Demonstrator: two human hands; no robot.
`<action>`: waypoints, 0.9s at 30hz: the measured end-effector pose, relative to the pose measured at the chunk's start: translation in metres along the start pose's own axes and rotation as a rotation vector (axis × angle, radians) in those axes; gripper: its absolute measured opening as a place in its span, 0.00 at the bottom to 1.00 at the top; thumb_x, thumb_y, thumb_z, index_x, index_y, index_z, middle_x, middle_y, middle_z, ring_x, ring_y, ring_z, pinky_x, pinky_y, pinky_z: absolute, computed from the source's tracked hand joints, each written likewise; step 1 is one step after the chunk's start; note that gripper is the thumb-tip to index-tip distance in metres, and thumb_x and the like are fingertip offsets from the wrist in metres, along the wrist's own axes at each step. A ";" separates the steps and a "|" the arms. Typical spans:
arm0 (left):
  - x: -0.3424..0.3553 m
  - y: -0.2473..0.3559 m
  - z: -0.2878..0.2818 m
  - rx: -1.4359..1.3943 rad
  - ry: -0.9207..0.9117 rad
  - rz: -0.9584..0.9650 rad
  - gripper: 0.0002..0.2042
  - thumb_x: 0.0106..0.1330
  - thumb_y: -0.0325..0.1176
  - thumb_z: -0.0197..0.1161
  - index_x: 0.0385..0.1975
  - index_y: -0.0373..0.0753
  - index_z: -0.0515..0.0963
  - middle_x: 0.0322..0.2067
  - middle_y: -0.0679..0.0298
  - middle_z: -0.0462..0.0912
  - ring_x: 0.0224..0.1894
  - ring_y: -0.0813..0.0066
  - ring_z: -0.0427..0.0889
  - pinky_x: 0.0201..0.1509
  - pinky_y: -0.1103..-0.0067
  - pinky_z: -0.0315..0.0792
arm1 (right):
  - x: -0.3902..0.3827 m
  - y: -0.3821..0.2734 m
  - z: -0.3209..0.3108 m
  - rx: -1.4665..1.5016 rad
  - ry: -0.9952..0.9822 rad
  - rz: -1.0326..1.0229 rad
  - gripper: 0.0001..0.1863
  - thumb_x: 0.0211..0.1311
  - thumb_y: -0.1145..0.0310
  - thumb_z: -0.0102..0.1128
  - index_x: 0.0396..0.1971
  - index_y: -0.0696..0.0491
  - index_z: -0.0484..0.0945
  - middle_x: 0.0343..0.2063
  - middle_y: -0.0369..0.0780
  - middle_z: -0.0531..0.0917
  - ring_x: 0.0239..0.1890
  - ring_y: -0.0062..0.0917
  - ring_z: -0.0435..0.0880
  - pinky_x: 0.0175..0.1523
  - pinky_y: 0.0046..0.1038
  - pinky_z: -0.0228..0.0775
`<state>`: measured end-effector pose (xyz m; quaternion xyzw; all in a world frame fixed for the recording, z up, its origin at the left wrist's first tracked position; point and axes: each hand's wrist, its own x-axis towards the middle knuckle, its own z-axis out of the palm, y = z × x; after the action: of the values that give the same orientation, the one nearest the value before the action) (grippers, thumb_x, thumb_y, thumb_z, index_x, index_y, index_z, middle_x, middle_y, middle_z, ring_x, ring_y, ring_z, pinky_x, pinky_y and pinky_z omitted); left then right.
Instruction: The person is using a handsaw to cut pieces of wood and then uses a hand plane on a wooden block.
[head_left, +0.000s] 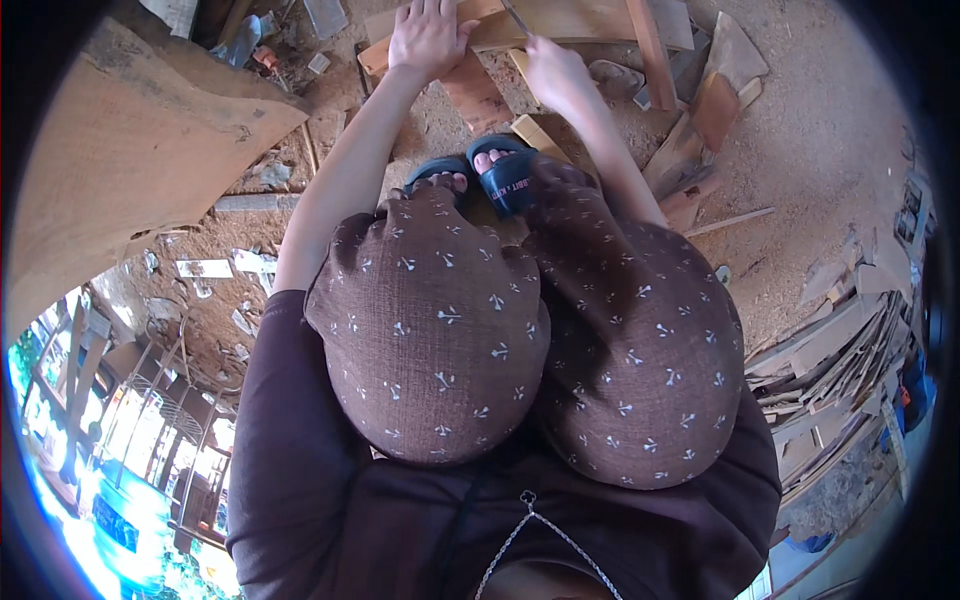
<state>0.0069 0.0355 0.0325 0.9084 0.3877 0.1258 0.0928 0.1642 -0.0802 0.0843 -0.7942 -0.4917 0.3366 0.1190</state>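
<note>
Left hand [426, 42] lies flat, fingers extended, on a wooden plank [376, 57], which sits directly beneath it. Right hand [556, 76], blurred, appears curled around a slim tool [515, 17] slanting up and left. Nearer the dark sandals [506, 186], a reddish-brown board [478, 97] rests on dusty ground [825, 150].

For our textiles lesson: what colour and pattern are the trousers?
The trousers are brown with scattered white sprig-like motifs; best in the head view.
</note>
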 end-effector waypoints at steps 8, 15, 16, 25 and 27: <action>-0.013 -0.015 0.007 0.045 0.042 0.000 0.20 0.64 0.46 0.52 0.40 0.31 0.70 0.38 0.49 0.74 0.43 0.51 0.73 0.49 0.62 0.66 | -0.038 0.002 0.005 0.024 -0.042 -0.022 0.16 0.65 0.65 0.43 0.44 0.60 0.73 0.40 0.59 0.79 0.46 0.56 0.76 0.52 0.48 0.67; -0.002 -0.007 0.007 -0.016 0.067 0.029 0.21 0.64 0.46 0.53 0.40 0.31 0.71 0.38 0.48 0.75 0.43 0.51 0.74 0.49 0.63 0.67 | 0.009 -0.004 0.007 0.007 0.001 0.051 0.16 0.67 0.64 0.42 0.45 0.60 0.72 0.38 0.58 0.79 0.46 0.56 0.76 0.52 0.49 0.67; -0.002 -0.009 0.008 0.003 0.105 0.040 0.20 0.64 0.46 0.53 0.40 0.31 0.71 0.38 0.48 0.74 0.43 0.51 0.73 0.49 0.63 0.67 | 0.015 -0.006 0.011 -0.006 0.004 0.049 0.16 0.67 0.64 0.42 0.44 0.60 0.73 0.37 0.59 0.79 0.46 0.55 0.76 0.51 0.49 0.67; -0.009 -0.014 0.003 0.057 0.122 0.025 0.19 0.64 0.46 0.53 0.39 0.33 0.71 0.37 0.50 0.74 0.42 0.52 0.73 0.48 0.62 0.66 | -0.058 0.010 0.013 0.024 0.015 0.140 0.12 0.66 0.67 0.43 0.42 0.58 0.72 0.31 0.59 0.79 0.38 0.56 0.78 0.44 0.51 0.68; -0.003 -0.009 0.003 0.006 -0.010 -0.043 0.20 0.64 0.46 0.53 0.41 0.32 0.70 0.39 0.50 0.74 0.44 0.52 0.72 0.49 0.63 0.65 | -0.029 0.023 0.019 0.045 0.097 -0.075 0.13 0.66 0.66 0.43 0.41 0.59 0.72 0.30 0.59 0.79 0.39 0.56 0.78 0.44 0.52 0.68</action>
<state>-0.0004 0.0393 0.0265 0.9007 0.4070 0.1184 0.0948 0.1600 -0.1189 0.0705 -0.7877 -0.5071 0.3038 0.1732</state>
